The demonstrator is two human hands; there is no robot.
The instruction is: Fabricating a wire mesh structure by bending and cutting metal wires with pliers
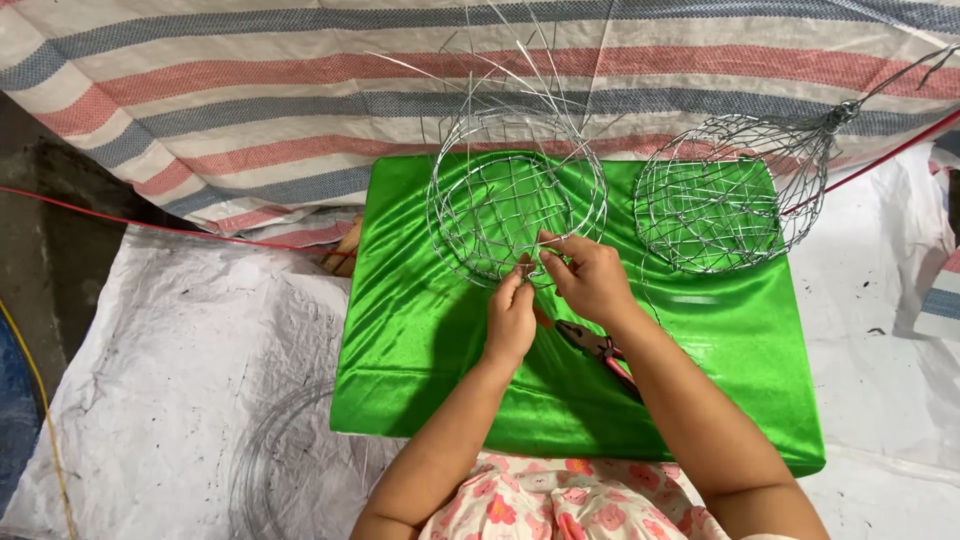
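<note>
Both my hands are at the near rim of the unfinished wire basket [515,205], which sits on the green satin cushion [420,330], toward its far edge. My left hand [511,322] has its fingertips pinched together on a wire at the basket's near rim. My right hand [590,278] is just beside it, fingers pinched on the same spot of rim, the two hands touching at the fingertips. The basket is round, woven of thin silvery wire, with loose wire ends sticking up and fanning out from its far side. To its right, also on the cushion, lies a second wire basket [715,200], tipped on its side, its wires gathered into a twisted stem [850,108] pointing up and right. Red-handled pliers [598,350] lie on the cushion just under my right wrist, partly hidden by the forearm. White plastic sheeting [170,360] covers the floor around, with a coil of wire [262,470] on it at left. A striped tarp [250,90] hangs behind. A red cord [120,222] runs across at left
</note>
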